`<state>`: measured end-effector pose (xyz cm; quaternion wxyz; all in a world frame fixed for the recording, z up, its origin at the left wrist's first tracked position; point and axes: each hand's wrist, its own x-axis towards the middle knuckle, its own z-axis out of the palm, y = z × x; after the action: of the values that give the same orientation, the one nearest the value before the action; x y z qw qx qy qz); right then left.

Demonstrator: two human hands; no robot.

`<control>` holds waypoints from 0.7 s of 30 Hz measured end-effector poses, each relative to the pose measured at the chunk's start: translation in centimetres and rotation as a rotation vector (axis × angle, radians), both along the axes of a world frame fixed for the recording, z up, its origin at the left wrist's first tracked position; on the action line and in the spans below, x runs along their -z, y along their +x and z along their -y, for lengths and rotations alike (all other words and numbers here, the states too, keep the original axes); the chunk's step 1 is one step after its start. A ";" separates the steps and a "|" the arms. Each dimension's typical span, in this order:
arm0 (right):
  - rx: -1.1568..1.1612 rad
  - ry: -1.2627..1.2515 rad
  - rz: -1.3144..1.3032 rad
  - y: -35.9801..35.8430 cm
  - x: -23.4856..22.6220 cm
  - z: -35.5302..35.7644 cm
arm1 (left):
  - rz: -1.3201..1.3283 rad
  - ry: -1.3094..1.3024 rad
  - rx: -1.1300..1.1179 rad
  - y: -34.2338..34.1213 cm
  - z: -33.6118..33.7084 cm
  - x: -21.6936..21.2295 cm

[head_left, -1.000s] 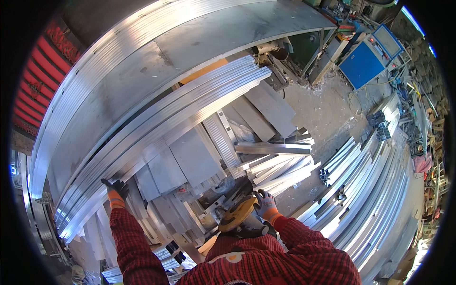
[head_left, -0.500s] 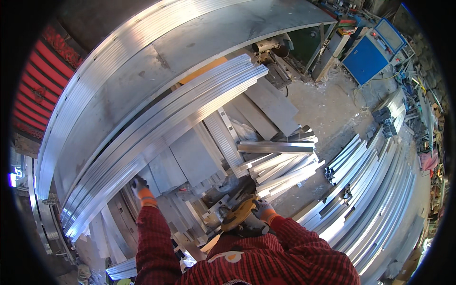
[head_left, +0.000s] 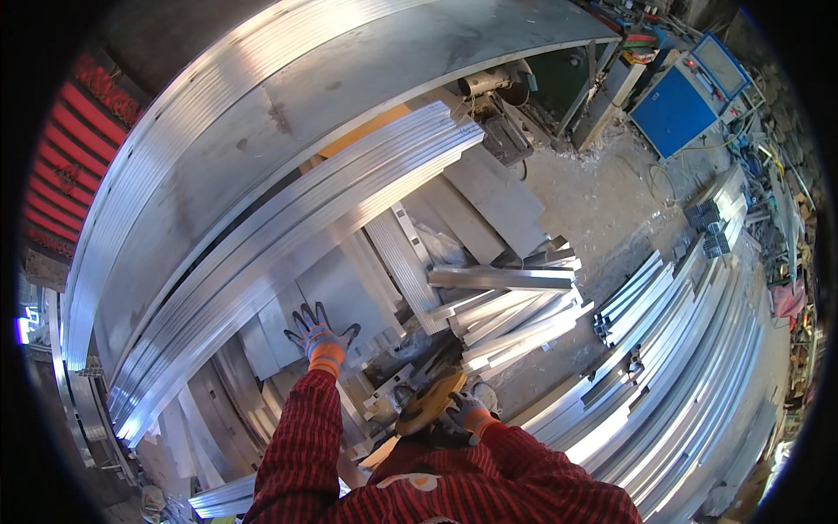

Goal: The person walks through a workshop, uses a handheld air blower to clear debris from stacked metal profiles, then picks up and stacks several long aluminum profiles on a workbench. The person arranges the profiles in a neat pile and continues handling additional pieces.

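Fingers splayed, left hand over panel — right hand curled on yellow tool.

Yellow-brown disc; grey gloves, orange cuffs; red-black checked sleeves.

Ahead of the gloved left hand, long ridged silvery metal profiles lie along the long grey metal worktop's near side; flat grey metal sheets lie below it. The round yellow tool sits just left of the gloved right hand, long silvery metal bars to its right.
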<state>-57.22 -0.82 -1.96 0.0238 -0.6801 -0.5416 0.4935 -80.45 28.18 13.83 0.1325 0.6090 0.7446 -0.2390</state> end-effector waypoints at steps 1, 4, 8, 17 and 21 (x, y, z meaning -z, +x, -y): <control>0.017 0.003 -0.006 0.0 0.1 0.1 | -0.009 -0.023 0.001 -0.2 -0.4 1.5; 0.033 -0.020 -0.050 0.0 0.1 -0.1 | -0.042 -0.101 -0.005 -1.5 -0.6 5.0; 0.029 -0.065 -0.067 0.2 1.2 0.7 | -0.029 -0.170 -0.007 -0.5 -0.9 4.3; -0.010 -0.042 -0.108 1.6 1.5 -0.1 | -0.087 -0.190 -0.038 -0.3 -1.4 4.5; 0.005 0.109 -0.114 2.6 1.6 -0.1 | -0.104 -0.175 -0.039 0.5 -1.4 3.6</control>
<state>-54.59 -0.72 -3.55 0.0929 -0.6497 -0.5639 0.5012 -79.93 29.59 10.27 0.1510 0.5672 0.7385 -0.3318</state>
